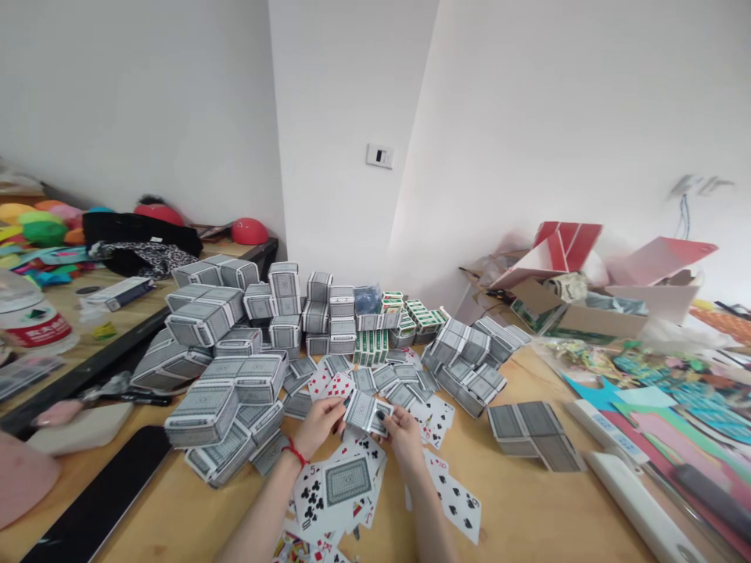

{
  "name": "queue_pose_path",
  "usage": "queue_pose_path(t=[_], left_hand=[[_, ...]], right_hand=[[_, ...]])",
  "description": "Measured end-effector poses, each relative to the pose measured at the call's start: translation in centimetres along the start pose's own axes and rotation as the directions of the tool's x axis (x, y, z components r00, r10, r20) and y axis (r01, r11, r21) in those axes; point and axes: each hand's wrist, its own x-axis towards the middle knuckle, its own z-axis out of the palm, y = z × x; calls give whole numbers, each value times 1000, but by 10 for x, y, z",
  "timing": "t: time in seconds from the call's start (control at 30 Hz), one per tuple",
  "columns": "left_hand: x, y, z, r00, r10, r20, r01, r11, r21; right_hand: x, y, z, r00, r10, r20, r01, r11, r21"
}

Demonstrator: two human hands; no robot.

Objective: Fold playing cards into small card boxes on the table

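Observation:
Between my two hands is a small piece made of playing cards [359, 410], with grey patterned backs facing up. My left hand [326, 418], with a red string bracelet at the wrist, pinches its left side. My right hand [400, 428] grips its right edge, where a dark thumbnail shows. Under and around the hands lie loose playing cards [461, 500], some face up and some face down. A face-down card [348, 479] rests on the pile nearest me. Just beyond the hands, more folded card pieces [404, 383] are spread out.
Stacked card blocks [203, 407] rise at the left, with more blocks [469, 352] at the right and green-and-white ones [371, 346] at the back. A separate card block [531, 430] sits to the right. Further right are a power strip [607, 430] and open boxes [587, 313].

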Motion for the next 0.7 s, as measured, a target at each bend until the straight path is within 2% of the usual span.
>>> queue_pose_path(t=[0.13,0.33,0.53,0.7], left_hand=[[-2,-2,1,1000,15,23,-16,999,43],[-3,-6,4,999,53,0,-53,996,72],[-3,-1,1,999,21,41,-23,997,71],[-5,2,1,998,13,68,-20,995,100]], right_hand=[[-1,1,1,1000,-1,-2,1,998,-64],[-3,-3,2,1000,-17,-6,16,994,-104],[-6,-10,6,1000,-10,11,12,987,-161],[-6,-11,5,999,-45,9,46,989,-140]])
